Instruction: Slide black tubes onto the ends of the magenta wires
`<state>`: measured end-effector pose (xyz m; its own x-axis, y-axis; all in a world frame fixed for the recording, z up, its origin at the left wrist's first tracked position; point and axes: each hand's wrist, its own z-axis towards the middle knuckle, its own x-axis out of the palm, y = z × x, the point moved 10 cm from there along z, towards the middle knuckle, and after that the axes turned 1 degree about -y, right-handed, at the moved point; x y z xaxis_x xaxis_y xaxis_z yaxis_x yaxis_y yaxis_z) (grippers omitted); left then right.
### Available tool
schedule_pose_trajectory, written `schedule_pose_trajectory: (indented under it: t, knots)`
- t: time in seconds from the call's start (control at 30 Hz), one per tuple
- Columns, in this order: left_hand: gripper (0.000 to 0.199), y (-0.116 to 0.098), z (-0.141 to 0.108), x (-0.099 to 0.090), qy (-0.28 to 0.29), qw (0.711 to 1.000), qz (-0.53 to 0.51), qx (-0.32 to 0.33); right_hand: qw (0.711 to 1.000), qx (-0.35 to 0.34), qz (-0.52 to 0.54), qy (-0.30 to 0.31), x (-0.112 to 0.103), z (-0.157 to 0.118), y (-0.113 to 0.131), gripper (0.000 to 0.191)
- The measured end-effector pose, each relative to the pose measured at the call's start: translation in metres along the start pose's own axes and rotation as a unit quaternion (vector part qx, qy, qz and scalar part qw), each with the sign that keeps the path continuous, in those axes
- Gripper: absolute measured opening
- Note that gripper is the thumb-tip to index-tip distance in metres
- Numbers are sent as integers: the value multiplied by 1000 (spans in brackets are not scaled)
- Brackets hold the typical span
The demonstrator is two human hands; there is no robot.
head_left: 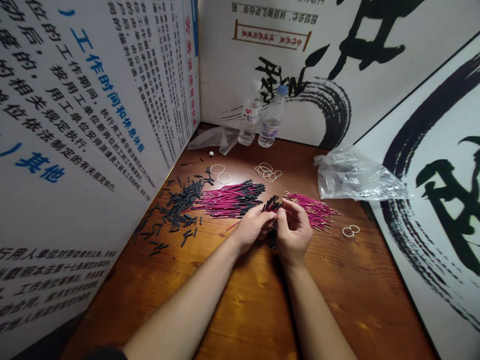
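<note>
Left hand (252,227) and right hand (296,237) both pinching the black-tipped bundle (271,204) between them, over the table (247,310) — light, stiff-looking, probably prone to sliding apart — best gathered snugly round its middle

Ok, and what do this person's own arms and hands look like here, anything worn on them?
The left hand and right hand are without gloves, and no watch or bracelet shows on either wrist. The left forearm and right forearm are uncovered; a dark patch at the lower left edge may be a sleeve.
</note>
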<state>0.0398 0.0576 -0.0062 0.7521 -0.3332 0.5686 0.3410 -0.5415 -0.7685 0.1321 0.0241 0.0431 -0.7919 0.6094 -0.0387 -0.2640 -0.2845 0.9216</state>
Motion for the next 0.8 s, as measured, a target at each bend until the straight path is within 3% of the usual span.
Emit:
schedule_pose_trajectory:
  t: [0.8]
  knots:
    - [24, -2, 1, 3, 33, 999, -17, 14, 1000, 14, -5, 11, 1, 0, -5, 17]
